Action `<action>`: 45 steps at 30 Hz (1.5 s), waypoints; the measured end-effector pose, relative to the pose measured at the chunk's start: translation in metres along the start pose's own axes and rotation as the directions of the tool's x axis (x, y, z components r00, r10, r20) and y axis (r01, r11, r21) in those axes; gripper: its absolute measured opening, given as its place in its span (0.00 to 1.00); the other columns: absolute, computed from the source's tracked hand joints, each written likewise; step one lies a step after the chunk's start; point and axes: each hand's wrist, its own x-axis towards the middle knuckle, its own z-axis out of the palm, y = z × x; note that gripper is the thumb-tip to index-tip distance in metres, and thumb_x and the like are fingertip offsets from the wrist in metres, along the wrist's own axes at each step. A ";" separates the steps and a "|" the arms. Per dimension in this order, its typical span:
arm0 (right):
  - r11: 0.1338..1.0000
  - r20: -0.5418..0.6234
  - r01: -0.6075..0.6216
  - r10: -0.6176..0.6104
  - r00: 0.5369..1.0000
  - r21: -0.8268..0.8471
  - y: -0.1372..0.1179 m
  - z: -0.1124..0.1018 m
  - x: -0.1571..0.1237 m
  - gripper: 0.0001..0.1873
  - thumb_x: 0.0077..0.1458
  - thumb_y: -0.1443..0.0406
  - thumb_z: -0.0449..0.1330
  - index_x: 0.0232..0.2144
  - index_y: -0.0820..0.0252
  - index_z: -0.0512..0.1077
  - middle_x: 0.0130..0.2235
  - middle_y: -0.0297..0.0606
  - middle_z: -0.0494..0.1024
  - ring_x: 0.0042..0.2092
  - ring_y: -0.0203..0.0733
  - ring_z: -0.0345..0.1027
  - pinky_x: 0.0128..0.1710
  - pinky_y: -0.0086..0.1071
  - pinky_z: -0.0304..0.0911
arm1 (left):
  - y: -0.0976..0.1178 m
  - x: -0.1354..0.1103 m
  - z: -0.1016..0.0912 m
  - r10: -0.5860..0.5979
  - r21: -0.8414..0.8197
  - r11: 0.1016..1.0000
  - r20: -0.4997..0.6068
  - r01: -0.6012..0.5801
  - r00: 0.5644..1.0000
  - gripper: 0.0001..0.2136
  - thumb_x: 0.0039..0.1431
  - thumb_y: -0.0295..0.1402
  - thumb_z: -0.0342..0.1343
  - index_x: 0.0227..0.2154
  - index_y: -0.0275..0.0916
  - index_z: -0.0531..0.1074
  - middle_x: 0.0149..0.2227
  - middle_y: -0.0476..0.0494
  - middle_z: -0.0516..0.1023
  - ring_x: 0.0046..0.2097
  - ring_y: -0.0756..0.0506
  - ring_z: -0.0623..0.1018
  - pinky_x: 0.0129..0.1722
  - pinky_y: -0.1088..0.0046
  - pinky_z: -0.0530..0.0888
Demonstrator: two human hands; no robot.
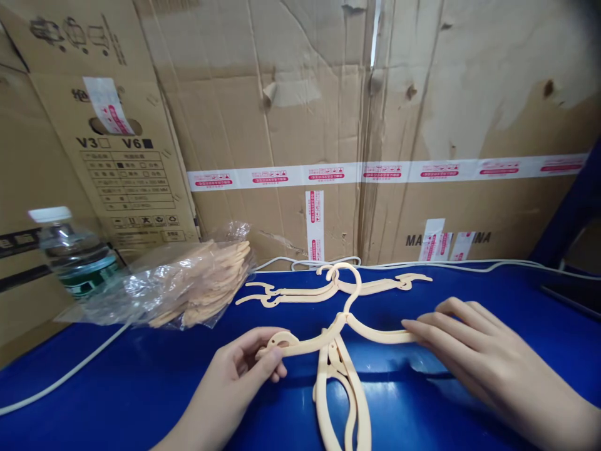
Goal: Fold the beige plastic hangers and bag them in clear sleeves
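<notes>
A cream plastic hanger [350, 326] lies flat on the blue table [141, 382], its hook pointing away from me. My left hand [244, 366] pinches the hanger's left arm end between thumb and fingers. My right hand [469, 351] lies with stretched fingers pressing on the hanger's right arm. Under it, more cream hangers [340, 401] lie pointing toward me. Another hanger [328, 288] lies flat farther back.
A clear plastic bag of cream hangers [188, 285] sits at the left. A water bottle [72, 250] stands beside it. Taped cardboard boxes [328, 125] wall the back. A white cable [66, 376] runs along the table's far edge and down the left.
</notes>
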 end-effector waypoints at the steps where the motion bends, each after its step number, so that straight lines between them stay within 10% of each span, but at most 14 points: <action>1: 0.997 -0.036 0.013 -0.016 0.999 -0.081 0.001 -0.001 -0.002 0.20 0.62 0.68 0.50 0.52 0.47 0.72 0.38 0.40 0.83 0.34 0.51 0.76 0.29 0.41 0.69 | 0.001 -0.001 0.001 -0.009 -0.003 1.000 -0.004 0.009 1.000 0.14 0.53 0.44 0.63 0.37 0.39 0.80 0.26 0.48 0.78 0.30 0.45 0.76 0.34 0.71 0.74; 10: 0.967 -0.071 -0.002 -0.017 0.997 -0.254 0.004 0.003 -0.018 0.24 0.58 0.72 0.49 0.52 0.49 0.73 0.50 0.41 0.81 0.39 0.53 0.80 0.33 0.42 0.74 | 0.013 -0.008 0.008 -0.035 -0.028 0.999 -0.075 0.033 0.997 0.14 0.51 0.44 0.64 0.35 0.40 0.80 0.27 0.48 0.79 0.30 0.44 0.77 0.36 0.69 0.74; 18: 0.934 -0.151 -0.285 0.320 0.935 0.214 -0.008 0.012 -0.006 0.18 0.62 0.65 0.57 0.54 0.51 0.71 0.53 0.46 0.77 0.45 0.52 0.78 0.38 0.38 0.76 | 0.011 -0.008 0.009 -0.031 -0.059 0.998 -0.103 0.025 0.994 0.15 0.49 0.45 0.66 0.36 0.40 0.80 0.28 0.47 0.80 0.31 0.45 0.77 0.36 0.71 0.75; 27: 0.314 0.333 -0.603 0.608 0.721 0.733 -0.012 0.013 0.010 0.23 0.52 0.48 0.64 0.44 0.57 0.78 0.37 0.43 0.83 0.37 0.48 0.76 0.37 0.38 0.73 | 0.010 -0.011 0.015 -0.109 -0.223 0.972 -0.146 0.074 0.983 0.20 0.45 0.45 0.69 0.38 0.39 0.78 0.34 0.46 0.83 0.37 0.43 0.83 0.40 0.69 0.79; 38: 0.118 0.400 -0.575 0.607 0.687 0.809 -0.016 0.014 0.012 0.20 0.53 0.50 0.66 0.40 0.58 0.78 0.31 0.36 0.75 0.30 0.37 0.66 0.31 0.32 0.65 | 0.007 -0.012 0.014 -0.065 -0.250 0.968 -0.141 0.028 0.988 0.21 0.51 0.41 0.66 0.46 0.40 0.70 0.31 0.50 0.80 0.33 0.45 0.82 0.33 0.72 0.79; 45: -0.238 0.493 -0.456 0.632 0.598 0.858 -0.038 0.028 0.011 0.27 0.48 0.53 0.71 0.44 0.53 0.62 0.28 0.30 0.74 0.27 0.34 0.65 0.28 0.28 0.63 | -0.007 -0.012 0.021 0.077 -0.264 0.961 -0.053 -0.088 0.996 0.25 0.57 0.41 0.63 0.53 0.45 0.58 0.29 0.54 0.77 0.23 0.49 0.80 0.22 0.77 0.76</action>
